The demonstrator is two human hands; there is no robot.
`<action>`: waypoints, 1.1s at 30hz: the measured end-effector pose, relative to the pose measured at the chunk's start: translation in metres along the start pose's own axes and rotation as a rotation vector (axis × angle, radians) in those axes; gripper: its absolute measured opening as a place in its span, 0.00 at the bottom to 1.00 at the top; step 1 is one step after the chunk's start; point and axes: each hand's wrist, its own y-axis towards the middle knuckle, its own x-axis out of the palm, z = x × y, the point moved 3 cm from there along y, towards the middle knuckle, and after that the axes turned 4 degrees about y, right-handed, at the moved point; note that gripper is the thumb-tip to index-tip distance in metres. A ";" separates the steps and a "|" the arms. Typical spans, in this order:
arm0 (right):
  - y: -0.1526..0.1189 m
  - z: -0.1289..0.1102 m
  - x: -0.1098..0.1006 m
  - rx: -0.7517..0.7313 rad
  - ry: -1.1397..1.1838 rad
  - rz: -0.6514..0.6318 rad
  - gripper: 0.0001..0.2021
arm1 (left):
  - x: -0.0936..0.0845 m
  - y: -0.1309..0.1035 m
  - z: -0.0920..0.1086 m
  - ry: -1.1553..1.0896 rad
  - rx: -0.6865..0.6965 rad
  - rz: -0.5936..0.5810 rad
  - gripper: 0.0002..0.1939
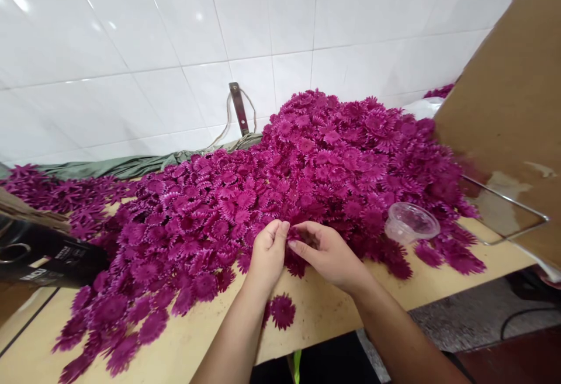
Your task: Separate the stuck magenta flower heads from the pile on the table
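Observation:
My left hand (268, 254) is closed, its thumb pressed down on the bent fingers. Whatever it may grip is hidden. Close beside it, my right hand (326, 252) curls its thumb and fingers around a purple flower head (296, 234), which shows only in part. Both hands are above the front edge of a large heap of purple flower heads (236, 197). A loose flower head (283, 311) lies on the pale table (319, 308) between my forearms.
A clear plastic cup (412, 223) leans on the heap at right. Beyond it stand a wire frame (508, 208) and a large cardboard sheet (504, 115). A black box (52, 258) is at left. Green cloth (114, 166) runs along the tiled wall (175, 33).

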 end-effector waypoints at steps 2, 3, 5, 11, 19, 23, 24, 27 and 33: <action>-0.001 -0.005 -0.001 -0.056 -0.097 0.022 0.07 | 0.000 -0.001 -0.001 0.019 -0.007 -0.003 0.20; -0.002 -0.008 -0.001 -0.088 -0.168 0.068 0.08 | 0.000 -0.001 -0.002 0.029 -0.012 0.000 0.19; -0.003 -0.013 -0.001 -0.149 -0.331 0.195 0.11 | 0.001 -0.002 -0.005 0.050 -0.020 0.023 0.17; 0.004 -0.011 -0.020 -0.164 -0.513 0.475 0.11 | -0.007 -0.014 0.009 0.069 0.069 0.116 0.15; 0.005 -0.011 -0.030 0.005 0.233 0.343 0.07 | -0.017 0.005 0.017 0.259 0.156 0.088 0.05; -0.002 0.001 -0.018 0.140 0.589 0.309 0.11 | -0.007 0.013 0.012 0.345 0.264 0.077 0.15; -0.004 0.005 -0.016 0.176 0.666 0.314 0.12 | -0.005 0.011 0.013 0.335 0.283 0.073 0.14; -0.007 0.012 -0.013 0.227 0.805 0.287 0.13 | 0.002 0.001 0.015 0.289 0.275 0.004 0.10; -0.006 0.014 -0.007 0.172 0.704 0.303 0.19 | 0.008 -0.009 0.011 0.344 0.288 -0.050 0.12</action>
